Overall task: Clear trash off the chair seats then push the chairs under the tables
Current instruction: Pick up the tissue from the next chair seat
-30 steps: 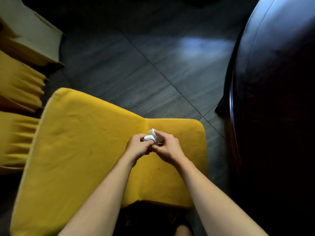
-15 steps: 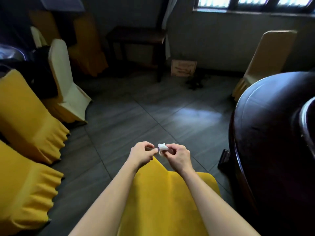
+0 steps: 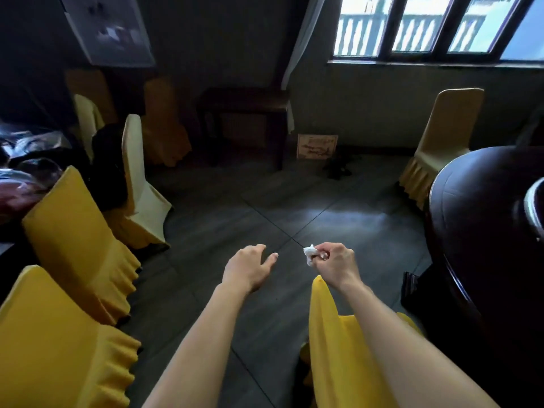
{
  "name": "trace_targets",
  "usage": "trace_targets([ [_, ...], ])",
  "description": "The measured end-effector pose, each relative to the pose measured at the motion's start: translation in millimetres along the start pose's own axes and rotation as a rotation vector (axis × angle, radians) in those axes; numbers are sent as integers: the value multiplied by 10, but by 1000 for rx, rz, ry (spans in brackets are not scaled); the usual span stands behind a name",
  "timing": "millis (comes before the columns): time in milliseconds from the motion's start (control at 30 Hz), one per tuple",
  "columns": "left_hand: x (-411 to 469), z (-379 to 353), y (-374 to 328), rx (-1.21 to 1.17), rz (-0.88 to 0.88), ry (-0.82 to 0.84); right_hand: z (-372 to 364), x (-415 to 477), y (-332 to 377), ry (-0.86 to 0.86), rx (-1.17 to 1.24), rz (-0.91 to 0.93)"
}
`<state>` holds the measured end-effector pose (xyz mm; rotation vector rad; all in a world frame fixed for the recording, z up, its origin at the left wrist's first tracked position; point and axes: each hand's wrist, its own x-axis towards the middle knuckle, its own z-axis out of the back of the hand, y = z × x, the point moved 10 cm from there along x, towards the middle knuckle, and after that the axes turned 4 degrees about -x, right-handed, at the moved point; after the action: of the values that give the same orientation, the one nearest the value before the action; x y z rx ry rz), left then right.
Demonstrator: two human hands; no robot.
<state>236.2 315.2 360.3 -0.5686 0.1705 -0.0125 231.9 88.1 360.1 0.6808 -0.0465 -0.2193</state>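
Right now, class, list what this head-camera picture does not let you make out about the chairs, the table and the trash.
Head view:
- Seat of the near yellow chair: largely hidden by its own back and the right forearm.
- White scrap pinched in the right hand: too small, part covered by fingers; material unclear.
- Dark round table: cut off by the right edge.
- Print on the box by the wall: too small.

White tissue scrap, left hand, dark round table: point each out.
white tissue scrap (image 3: 309, 255), head view, crumpled middle.
left hand (image 3: 250, 267), head view, back of hand.
dark round table (image 3: 477, 225), head view, bare top.
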Motion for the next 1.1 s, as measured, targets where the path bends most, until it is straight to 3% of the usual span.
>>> trace_targets([
  [200, 785, -33, 61, 100, -83, 85, -311, 513, 4, 16, -29, -59],
  [433, 2199, -48, -114, 258, -164, 176, -445, 1750, -218, -6, -63, -200],
  [733, 3960, 35, -721, 214, -234, 266, 180, 3178, -230, -158, -36, -311],
  [1100, 6232, -403, -1943, 170, -433, 340, 877, 4967, -784, -316, -44, -488],
])
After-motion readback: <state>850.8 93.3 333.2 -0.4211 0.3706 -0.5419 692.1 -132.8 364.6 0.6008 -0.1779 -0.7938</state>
